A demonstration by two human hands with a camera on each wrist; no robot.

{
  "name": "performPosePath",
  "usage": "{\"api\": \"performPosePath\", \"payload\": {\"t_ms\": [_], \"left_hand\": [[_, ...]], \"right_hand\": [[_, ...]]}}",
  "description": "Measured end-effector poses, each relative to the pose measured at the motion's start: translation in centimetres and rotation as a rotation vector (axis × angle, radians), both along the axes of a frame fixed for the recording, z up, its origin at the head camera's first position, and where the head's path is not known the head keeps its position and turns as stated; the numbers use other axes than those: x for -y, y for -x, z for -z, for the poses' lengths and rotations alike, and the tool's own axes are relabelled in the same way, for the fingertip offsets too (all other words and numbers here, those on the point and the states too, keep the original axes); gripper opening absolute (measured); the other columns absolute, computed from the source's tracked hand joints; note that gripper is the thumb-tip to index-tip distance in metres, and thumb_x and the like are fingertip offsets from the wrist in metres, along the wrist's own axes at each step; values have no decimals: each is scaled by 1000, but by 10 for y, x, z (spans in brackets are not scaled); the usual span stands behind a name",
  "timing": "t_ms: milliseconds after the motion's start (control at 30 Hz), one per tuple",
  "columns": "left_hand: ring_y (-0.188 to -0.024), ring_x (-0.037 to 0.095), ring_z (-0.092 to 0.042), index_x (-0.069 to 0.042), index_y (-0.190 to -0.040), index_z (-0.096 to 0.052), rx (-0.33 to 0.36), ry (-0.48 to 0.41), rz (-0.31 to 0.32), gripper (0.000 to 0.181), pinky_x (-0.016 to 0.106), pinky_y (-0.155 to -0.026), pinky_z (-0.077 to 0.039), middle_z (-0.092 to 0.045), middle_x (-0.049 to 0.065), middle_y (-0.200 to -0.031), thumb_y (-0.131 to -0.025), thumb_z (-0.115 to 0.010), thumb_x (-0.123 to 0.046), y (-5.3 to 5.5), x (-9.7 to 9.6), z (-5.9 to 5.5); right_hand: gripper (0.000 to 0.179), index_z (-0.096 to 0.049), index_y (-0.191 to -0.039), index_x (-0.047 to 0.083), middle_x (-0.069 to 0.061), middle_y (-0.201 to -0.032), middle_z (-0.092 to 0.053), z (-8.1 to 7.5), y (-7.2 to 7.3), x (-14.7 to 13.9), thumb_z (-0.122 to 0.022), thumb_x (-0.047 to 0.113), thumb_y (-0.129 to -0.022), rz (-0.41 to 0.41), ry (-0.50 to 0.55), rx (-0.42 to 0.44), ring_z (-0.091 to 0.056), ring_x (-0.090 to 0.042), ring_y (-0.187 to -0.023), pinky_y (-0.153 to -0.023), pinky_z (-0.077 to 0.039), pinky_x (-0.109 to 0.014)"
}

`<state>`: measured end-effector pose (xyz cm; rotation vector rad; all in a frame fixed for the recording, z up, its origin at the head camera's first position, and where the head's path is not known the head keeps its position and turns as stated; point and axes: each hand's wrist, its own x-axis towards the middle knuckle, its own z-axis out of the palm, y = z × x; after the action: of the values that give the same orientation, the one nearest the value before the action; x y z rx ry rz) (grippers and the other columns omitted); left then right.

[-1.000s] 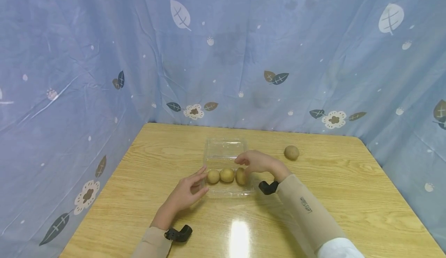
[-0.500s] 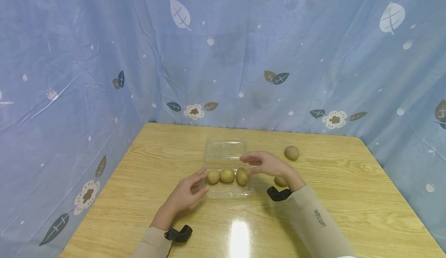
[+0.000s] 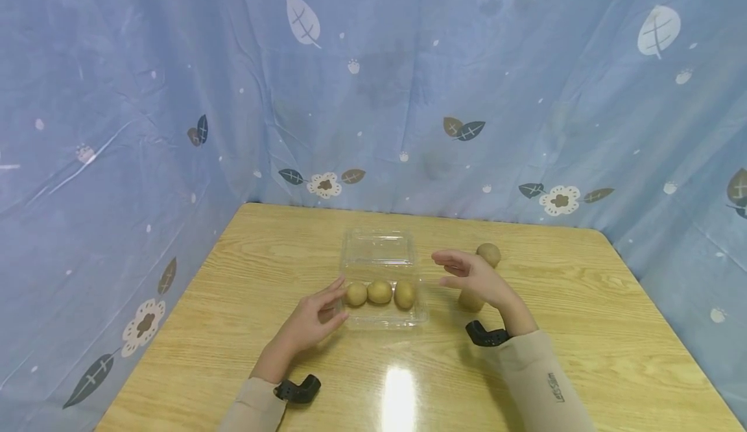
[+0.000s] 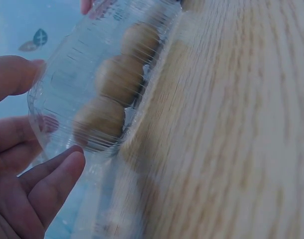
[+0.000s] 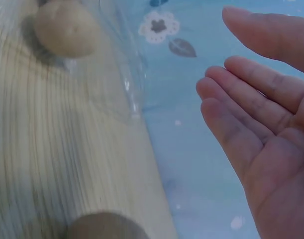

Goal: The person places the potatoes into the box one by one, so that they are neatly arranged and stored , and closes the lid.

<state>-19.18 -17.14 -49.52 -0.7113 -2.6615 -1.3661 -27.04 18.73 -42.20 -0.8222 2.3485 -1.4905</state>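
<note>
Filling the clear plastic box with potatoes looks like the step in hand, judging by the head view. Three potatoes sit side by side in its tray, at the lower centre of the frame, with the lid folded back flat above them. At the tray's left end rests the left hand, thumb and fingers spread, seemingly steadying it. Right of centre, the right hand hovers with its fingers parted from the thumb and nothing between them. Partly hidden behind it, the lower loose potato and the upper loose potato lie on the table.

In the left wrist view, the left hand's thumb and fingers stand around the near end of the box at the left of the frame, touching the plastic; the potatoes run diagonally toward the upper right behind the wall.

In the right wrist view, the right hand fills the right side, palm bare and fingers extended. One potato shows at the upper left and another, cut off, at the bottom edge.

Probably the next move calls for lowering the right hand onto a loose potato and gripping it, while the left keeps the tray from sliding.
</note>
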Motion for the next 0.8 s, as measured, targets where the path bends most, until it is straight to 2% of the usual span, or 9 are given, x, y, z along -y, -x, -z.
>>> {"api": "performPosePath", "payload": {"t_ms": [200,467,667,800], "left_hand": [[-128,31,-47,0,-136,-49,7,3,-5,55,29,-94,-53,-31,11,-153,-93,-60,-34,-1,0,1],[-130,31,-46,-1,-136,-49,2,23,-6,56,28,-94,-53,-31,10,-153,-93,-59,-36,1,0,0],[-129,31,-47,-2,-136,-49,0,29,-13,55,29,-94,-53,-31,10,-153,-93,-60,-33,1,0,-1],[-128,30,-48,-2,-137,-49,3,32,-15,54,29,-94,-53,-31,9,-153,-93,-61,-32,1,0,0]], "right_hand": [[54,-42,-138,-5,-26,-141,-44,8,-4,-17,-64,10,-90,69,8,-36,-40,-42,-131,-111,-35,-42],[60,-39,-141,-2,-25,-144,-40,20,-14,-40,-63,21,-92,176,-38,12,-36,-40,-135,-112,-33,-43],[62,-37,-142,-4,-26,-145,-38,29,-19,-51,-65,18,-91,243,-64,35,-35,-39,-136,-113,-30,-44],[62,-34,-142,-8,-29,-145,-36,33,-24,-55,-62,14,-92,254,-84,37,-33,-43,-135,-113,-29,-49]]}}
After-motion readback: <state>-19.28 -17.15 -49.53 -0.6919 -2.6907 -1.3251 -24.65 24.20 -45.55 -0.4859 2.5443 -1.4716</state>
